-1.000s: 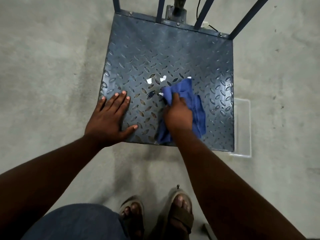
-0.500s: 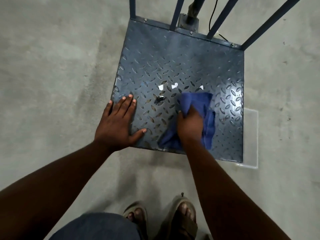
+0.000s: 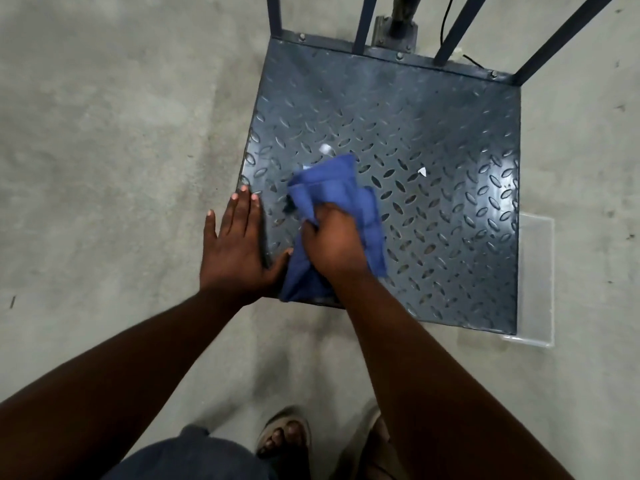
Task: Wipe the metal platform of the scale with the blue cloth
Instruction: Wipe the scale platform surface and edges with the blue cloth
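My right hand [image 3: 334,242], fingers curled round the blue cloth [image 3: 341,188], has swept it leftward to the platform [image 3: 433,133]'s lower-left corner, beside my flat, spread left hand [image 3: 239,244]; the right side awaits wiping.

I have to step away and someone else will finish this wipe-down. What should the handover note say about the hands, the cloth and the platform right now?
Left hand: flat, fingers straight, on the near-left edge of the metal platform.
Right hand: grips the bunched blue cloth and presses it on the platform's near-left area.
Done: wiping is under way at that corner.
Left: white flecks remain, one just beyond the cloth, another near the middle; the far and right parts are not covered by the cloth now.
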Demonstrator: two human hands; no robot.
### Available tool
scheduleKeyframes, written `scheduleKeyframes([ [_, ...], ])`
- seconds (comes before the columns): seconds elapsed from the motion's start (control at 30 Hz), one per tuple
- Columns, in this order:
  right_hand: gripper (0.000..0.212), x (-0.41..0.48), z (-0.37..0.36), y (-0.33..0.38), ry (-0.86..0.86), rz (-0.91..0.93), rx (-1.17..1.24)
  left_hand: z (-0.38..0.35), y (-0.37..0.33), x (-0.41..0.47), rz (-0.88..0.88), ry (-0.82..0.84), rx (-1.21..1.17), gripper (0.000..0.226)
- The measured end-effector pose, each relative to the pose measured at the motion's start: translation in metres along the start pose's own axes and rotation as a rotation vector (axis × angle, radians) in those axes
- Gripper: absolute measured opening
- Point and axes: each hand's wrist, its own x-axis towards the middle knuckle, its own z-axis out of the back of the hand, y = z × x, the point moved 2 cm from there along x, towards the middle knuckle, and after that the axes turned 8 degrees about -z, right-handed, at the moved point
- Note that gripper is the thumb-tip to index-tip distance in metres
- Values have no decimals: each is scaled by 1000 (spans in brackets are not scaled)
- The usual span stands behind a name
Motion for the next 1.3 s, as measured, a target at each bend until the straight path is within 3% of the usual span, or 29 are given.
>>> scheduleKeyframes([
  [0.07, 22, 8, 4, 6, -17, -39, 94, 0, 1, 0, 22, 10, -10, 106],
  [0.17, 20, 14, 26, -11, -271, -142, 228, -1, 1, 0, 41, 3, -19, 107],
  [0.3, 21, 18, 65, -52, -448, -28, 59, -3, 2, 0, 35, -8, -63, 109],
  [0.37, 27, 25, 78, -66, -342, -3, -134, -3, 3, 0, 38, -12, -78, 110],
  [0.43, 34, 33, 74, -69, -85, 122, -386, -4, 3, 0, 37, -14, -91, 111],
  [0.5, 38, 41, 79, -74, -38, 146, -473, -3, 2, 1, 35, -11, -104, 112],
  [0.57, 34, 54, 103, -86, -192, -28, -396, -2, 2, 0, 35, -25, -115, 111],
  [0.63, 27, 62, 137, -112, -395, -327, -214, -2, 1, 0, 28, -54, -124, 110],
  [0.7, 26, 66, 149, -131, -502, -413, -174, -4, 1, -1, 20, -57, -125, 111],
  [0.77, 29, 62, 128, -118, -393, -230, -313, -4, 2, 0, 8, -51, -139, 112],
  [0.83, 45, 54, 98, -109, -212, 120, -501, -4, 1, 1, -6, -45, -157, 113],
  [0.87, 53, 55, 93, -111, -182, 188, -558, -4, 2, 0, -4, -47, -164, 114],
  [1.0, 56, 79, 130, -151, -327, -80, -517, -10, 5, 2, -19, -100, -182, 115],
  [1.13, 36, 93, 169, -170, -381, -300, -192, -18, 9, 5, -35, -109, -190, 114],
  [1.2, 33, 89, 160, -151, -371, -219, -264, -19, 9, 4, -33, -106, -178, 114],
  [1.3, 54, 73, 118, -119, -142, 190, -451, -16, 7, 5, -29, -126, -177, 113],
])
